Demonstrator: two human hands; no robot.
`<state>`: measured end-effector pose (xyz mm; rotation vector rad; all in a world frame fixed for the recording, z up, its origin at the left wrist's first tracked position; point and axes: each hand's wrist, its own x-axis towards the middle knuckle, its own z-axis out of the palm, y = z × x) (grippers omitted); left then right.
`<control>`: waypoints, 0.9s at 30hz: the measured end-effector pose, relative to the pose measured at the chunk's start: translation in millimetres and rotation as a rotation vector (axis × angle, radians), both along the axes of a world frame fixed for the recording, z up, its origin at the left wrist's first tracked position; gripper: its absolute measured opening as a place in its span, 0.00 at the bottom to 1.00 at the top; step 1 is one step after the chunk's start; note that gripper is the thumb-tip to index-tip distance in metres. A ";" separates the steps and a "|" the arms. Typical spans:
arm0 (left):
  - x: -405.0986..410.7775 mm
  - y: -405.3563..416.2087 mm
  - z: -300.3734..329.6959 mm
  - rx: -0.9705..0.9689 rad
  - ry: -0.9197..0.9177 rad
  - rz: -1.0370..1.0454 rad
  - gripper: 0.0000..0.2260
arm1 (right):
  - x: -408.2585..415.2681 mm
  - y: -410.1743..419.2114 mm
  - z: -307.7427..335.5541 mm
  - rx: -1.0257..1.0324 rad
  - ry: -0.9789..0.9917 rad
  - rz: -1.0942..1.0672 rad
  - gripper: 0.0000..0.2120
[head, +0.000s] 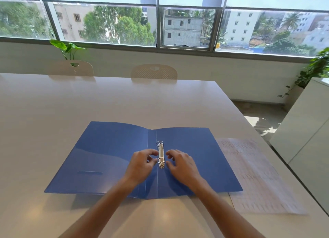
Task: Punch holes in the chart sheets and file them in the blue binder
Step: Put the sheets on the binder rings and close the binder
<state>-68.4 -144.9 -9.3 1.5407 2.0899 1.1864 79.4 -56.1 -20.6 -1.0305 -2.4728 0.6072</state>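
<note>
The blue binder point(110, 154) lies open and flat on the table in front of me. Its metal ring mechanism point(161, 155) runs along the spine, with the far ring point(159, 142) standing free. My left hand point(142, 164) is just left of the mechanism, thumb and fingers pinched on the near ring. My right hand point(181, 164) mirrors it on the right side, with curled fingertips at the same ring. The chart sheets point(254, 177) lie in a flat pile to the right of the binder, partly under its right cover.
The white table point(53, 113) stretches far ahead and to the left. Two pale chairs point(154, 72) stand at its far edge under the window. The table's right edge runs close past the sheets, with a white cabinet point(306, 130) beyond it.
</note>
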 end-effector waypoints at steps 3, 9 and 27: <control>0.3 6.1 -3.2 0.005 0.007 -0.010 0.07 | -7.4 -0.7 -4.0 0.031 0.004 0.011 0.11; -0.3 10.8 -17.3 -0.002 -0.042 -0.001 0.05 | -10.9 4.5 -10.9 0.055 0.034 0.048 0.08; -5.8 19.2 -33.7 0.075 0.125 -0.058 0.06 | -10.8 15.2 -24.3 0.069 0.106 0.093 0.04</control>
